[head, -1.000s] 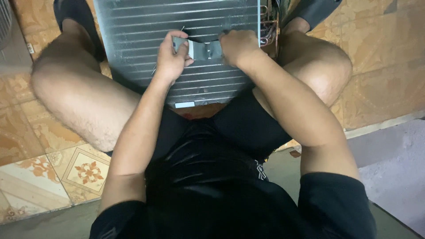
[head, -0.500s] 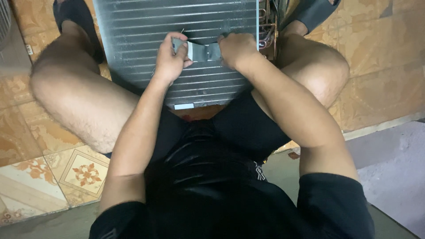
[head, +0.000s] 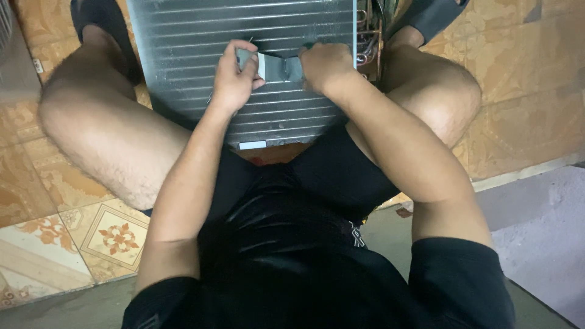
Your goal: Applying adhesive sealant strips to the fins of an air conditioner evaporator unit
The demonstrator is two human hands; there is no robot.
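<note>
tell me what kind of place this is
Probably the floor of a home or small repair spot, not a workbench. The person sits on patterned floor tiles in sandals, a finned metal coil panel between the knees, both hands on a grey strip.

Clothing and limbs, seen from above

Black short-sleeved shirt; glossy black shorts with a small pale mark near the right hem. Bare forearms, left hand (head: 231, 76) and right hand (head: 325, 66) ungloved, no rings or watch visible. Bare, hairy legs. Dark slide sandals (head: 426, 18) on both feet.
</note>
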